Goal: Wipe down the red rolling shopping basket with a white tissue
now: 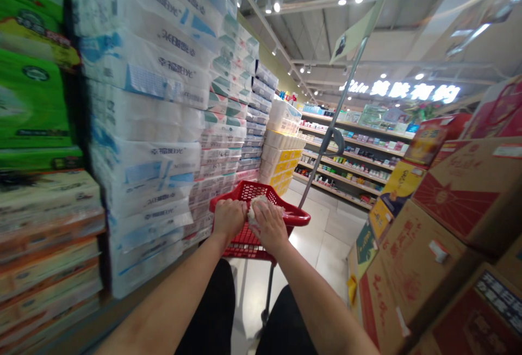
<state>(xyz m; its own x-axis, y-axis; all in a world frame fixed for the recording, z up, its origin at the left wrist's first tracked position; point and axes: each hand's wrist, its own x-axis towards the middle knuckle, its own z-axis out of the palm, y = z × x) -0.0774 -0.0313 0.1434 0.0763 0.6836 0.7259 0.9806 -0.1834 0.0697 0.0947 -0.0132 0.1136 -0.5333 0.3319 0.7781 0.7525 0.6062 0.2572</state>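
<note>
In the head view, a red plastic shopping cart [247, 250] with a perforated basket stands right in front of me. My left hand [229, 218] is closed round the left part of its handle. My right hand [269, 225] is closed over a crumpled whitish cloth [258, 201], pressing it against the handle near the middle; the palm and the covered part of the handle are hidden. Both hands sit close together. A metal pole [332, 121] with a small pale flag [359, 29] rises at the cart's right side.
Tall stacks of plastic-wrapped paper packs [163, 72] line the left, with green packs [35, 94] nearer me. Cardboard boxes [424, 257] are piled along the right. Pale floor tiles [320, 222] run between them towards stocked shelves [354, 159].
</note>
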